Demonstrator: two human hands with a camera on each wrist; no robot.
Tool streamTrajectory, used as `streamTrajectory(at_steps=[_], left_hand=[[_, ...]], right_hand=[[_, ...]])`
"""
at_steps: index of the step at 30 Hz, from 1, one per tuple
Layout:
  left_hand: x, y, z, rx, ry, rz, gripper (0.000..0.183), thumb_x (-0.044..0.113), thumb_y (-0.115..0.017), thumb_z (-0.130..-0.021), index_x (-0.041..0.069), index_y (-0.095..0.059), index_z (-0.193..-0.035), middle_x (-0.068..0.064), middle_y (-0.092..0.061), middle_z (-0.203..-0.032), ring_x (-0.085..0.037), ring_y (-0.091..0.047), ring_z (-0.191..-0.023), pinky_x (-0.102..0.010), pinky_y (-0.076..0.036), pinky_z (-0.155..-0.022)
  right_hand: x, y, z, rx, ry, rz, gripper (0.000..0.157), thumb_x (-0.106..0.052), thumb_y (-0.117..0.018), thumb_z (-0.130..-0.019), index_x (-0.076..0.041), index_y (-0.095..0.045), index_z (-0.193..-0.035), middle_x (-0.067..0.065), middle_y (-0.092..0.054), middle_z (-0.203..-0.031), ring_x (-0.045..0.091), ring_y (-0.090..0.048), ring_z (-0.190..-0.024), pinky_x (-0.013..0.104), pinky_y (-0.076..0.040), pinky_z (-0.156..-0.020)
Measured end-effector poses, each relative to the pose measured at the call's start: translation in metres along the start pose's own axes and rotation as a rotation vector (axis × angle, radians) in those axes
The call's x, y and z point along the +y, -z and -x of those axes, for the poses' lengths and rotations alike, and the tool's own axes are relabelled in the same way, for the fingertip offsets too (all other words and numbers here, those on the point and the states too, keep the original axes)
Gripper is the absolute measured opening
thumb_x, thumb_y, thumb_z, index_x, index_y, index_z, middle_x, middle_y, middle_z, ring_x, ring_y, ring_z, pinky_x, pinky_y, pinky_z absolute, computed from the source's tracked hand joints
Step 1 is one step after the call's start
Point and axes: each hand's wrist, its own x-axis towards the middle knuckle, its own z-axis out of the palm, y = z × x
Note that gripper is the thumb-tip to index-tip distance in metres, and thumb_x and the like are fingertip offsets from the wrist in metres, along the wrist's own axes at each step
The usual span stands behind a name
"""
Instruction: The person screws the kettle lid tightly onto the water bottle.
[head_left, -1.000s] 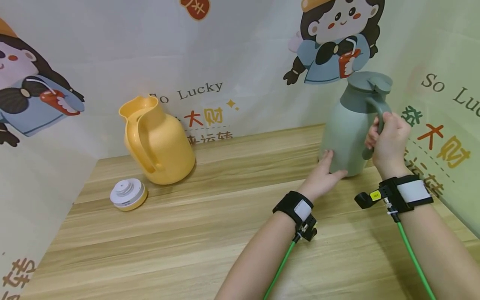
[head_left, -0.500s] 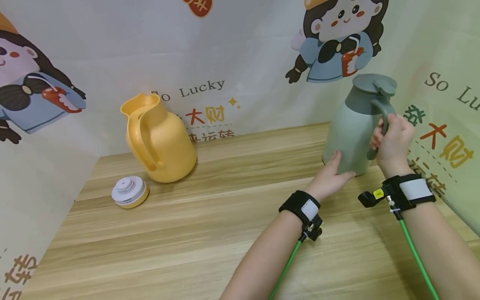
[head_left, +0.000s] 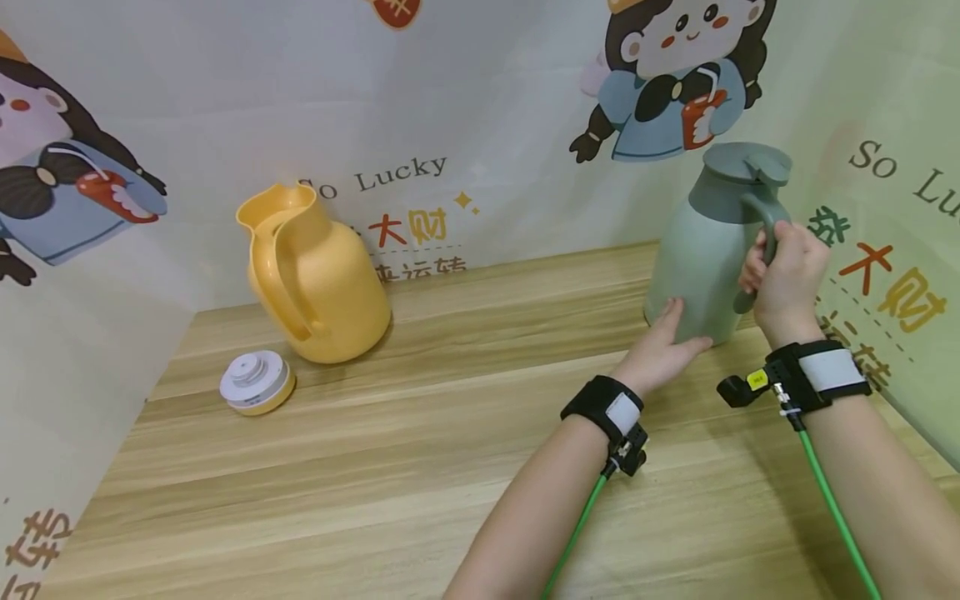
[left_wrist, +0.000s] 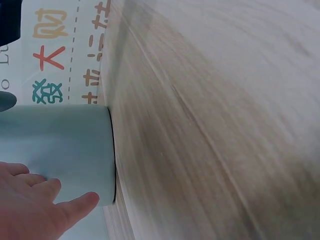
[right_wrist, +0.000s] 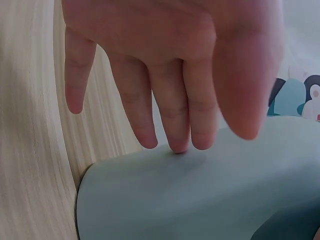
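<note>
A sage-green vacuum jug stands upright on the wooden table at the right, against the printed backdrop. My right hand has its fingers curled round the jug's dark green handle. Low on the front left of the jug's body, my left hand presses with spread, fairly straight fingers. Both wrist views show this left hand: in the left wrist view its fingers lie on the wall near the base, and in the right wrist view several fingertips touch it.
A yellow jug with its top uncovered stands at the back left. In front of it a white-and-yellow stopper lid lies on the wooden table. Printed cloth walls in the back and both sides. A green cable trails from each wrist.
Over the last second the green jug has shifted slightly to the right with both hands on it. My left hand has slid a little further right. Since half a second ago almost nothing differs.
</note>
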Motion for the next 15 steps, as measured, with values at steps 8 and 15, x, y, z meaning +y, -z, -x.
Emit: streamTrajectory(at_steps=[8,15], left_hand=[[-0.0015,0.0011,-0.0014,-0.003,-0.017,-0.017,0.066,0.036,-0.05,-0.094,0.015,-0.014,-0.146,0.006,-0.009,-0.149,-0.004,-0.01,-0.131,-0.023,-0.013,-0.105],[-0.0058,0.0031,-0.0022,-0.008,-0.025,-0.024,0.067,0.037,-0.049,-0.094,0.014,-0.014,-0.146,0.004,-0.01,-0.149,-0.005,-0.011,-0.132,-0.023,-0.014,-0.105]], right_hand=[[-0.0009,0.0008,-0.0033,-0.018,-0.015,-0.019,0.03,-0.008,-0.033,-0.096,-0.001,-0.045,-0.069,0.001,-0.035,-0.042,0.01,-0.03,-0.032,0.022,-0.025,-0.03],[-0.0025,-0.0013,-0.0033,-0.02,-0.027,-0.001,0.03,-0.008,-0.032,-0.096,-0.002,-0.045,-0.07,0.001,-0.035,-0.042,0.011,-0.029,-0.032,0.022,-0.025,-0.03]])
